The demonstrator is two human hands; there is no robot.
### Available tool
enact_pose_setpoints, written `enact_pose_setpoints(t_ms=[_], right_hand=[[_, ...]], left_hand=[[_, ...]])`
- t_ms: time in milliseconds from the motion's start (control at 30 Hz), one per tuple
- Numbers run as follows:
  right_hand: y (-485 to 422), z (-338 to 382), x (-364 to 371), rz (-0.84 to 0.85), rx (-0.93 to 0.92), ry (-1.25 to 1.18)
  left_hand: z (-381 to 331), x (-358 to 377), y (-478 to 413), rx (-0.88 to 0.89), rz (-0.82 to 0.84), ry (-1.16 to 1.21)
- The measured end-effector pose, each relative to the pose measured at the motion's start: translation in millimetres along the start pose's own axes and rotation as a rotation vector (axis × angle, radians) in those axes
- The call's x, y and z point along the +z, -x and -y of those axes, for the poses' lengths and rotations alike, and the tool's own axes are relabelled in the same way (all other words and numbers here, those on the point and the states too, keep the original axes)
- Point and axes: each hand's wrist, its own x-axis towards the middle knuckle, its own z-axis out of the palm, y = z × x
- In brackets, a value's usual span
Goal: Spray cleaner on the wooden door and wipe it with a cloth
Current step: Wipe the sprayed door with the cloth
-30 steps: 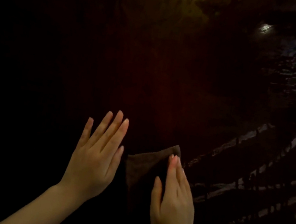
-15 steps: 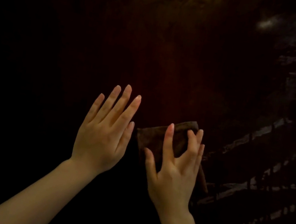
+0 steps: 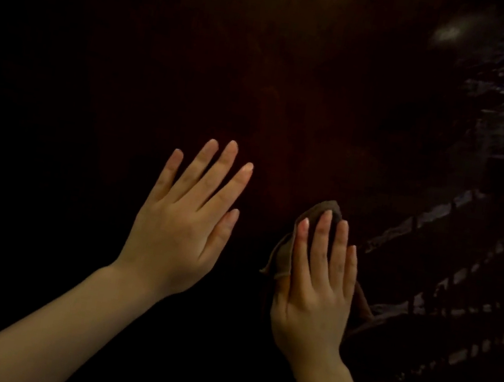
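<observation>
Nearest to us, two bare forearms reach up from the lower edge toward a dark, glossy reddish-brown wooden door (image 3: 307,107) that fills the whole view. Our left hand (image 3: 182,229) lies flat with its fingers spread and holds nothing; it seems to brace against the door, though in this dim light we cannot tell whether the palm truly touches. Just to its right, our right hand (image 3: 316,287) has its fingers straight and close together, pressing a small brown folded cloth (image 3: 316,212) against the wood. The cloth sits under that palm, with a rounded corner showing beyond the fingertips and a loose edge hanging out on the left side by the thumb.

We judge the wiping is under way, and the right hand is the one doing it. Farther off and to the right, the door shows broken bright streaks (image 3: 469,225), perhaps wet cleaner or reflections; we cannot say which. That patch lies up and right of the cloth, so the coming stroke probably runs that way. No spray bottle is visible.
</observation>
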Motion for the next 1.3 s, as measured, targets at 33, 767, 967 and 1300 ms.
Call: enact_pose_setpoints(t_ms=[33, 767, 967, 1300], right_hand=[[2.7, 0.2, 0.6, -0.003, -0.003, -0.001], [37.5, -36.9, -9.8, 0.048, -0.245, -0.015], [11.9, -53.1, -10.9, -0.044, 0.079, 0.029], [10.2, -111.8, -26.0, 0.088, -0.526, 0.082]], left_hand=[[-4.7, 3.5, -1.4, 0.012, 0.0, -0.019], [-16.0, 8.8, 0.7, -0.022, 0.005, -0.116], [-52.1, 23.2, -29.3, 0.051, -0.029, -0.005], [-60.6, 33.4, -28.6, 0.03, 0.032, -0.198]])
